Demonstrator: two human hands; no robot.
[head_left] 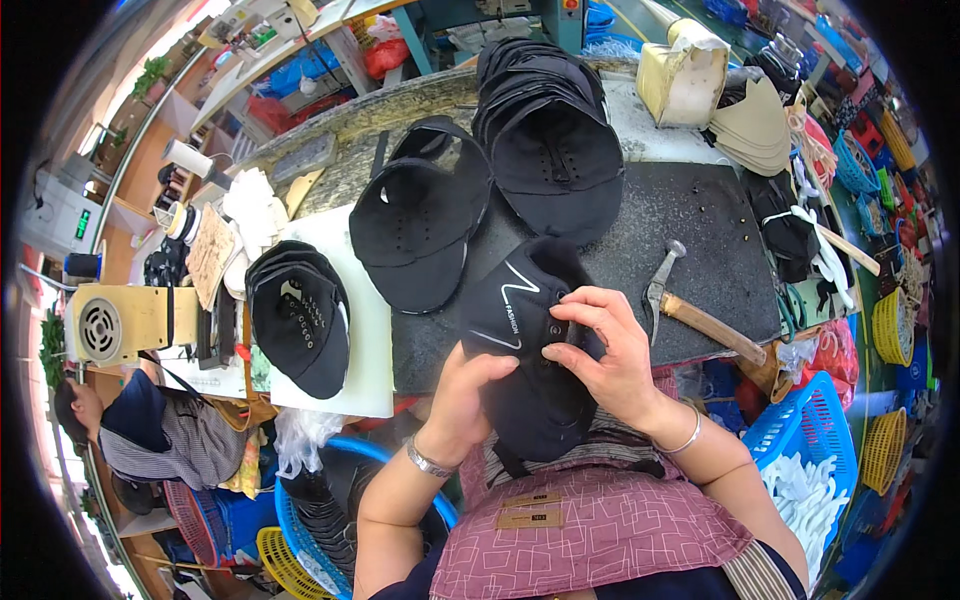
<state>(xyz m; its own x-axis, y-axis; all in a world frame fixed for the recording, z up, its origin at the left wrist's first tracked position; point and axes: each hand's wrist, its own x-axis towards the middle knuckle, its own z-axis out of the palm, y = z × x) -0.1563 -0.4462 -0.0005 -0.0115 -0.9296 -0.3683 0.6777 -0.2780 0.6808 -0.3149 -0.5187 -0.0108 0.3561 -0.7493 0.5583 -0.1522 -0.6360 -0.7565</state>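
A black shoe upper (540, 400) with white zigzag line trim and lettering is held between my two hands, just over the near edge of the dark work board. My left hand (463, 398) grips its left side, thumb on top and fingers hidden underneath. Thumb and forefinger of my right hand (610, 350) pinch the edge by the eyelet row. Beyond it lie an opened black upper (415, 230) and a tall stack of black uppers (558, 160). Further left, a smaller pile of uppers (297, 315) shows rows of eyelets. A wooden-handled hammer (712, 328) rests to the right.
The dark board (690, 215) covers the bench's middle. Beige curved pieces (752, 130) are stacked at far right. Blue baskets stand below: one with white strips (805, 500), another with dark pieces (325, 520). A yellowish machine (120, 322) and a seated person (180, 430) are left.
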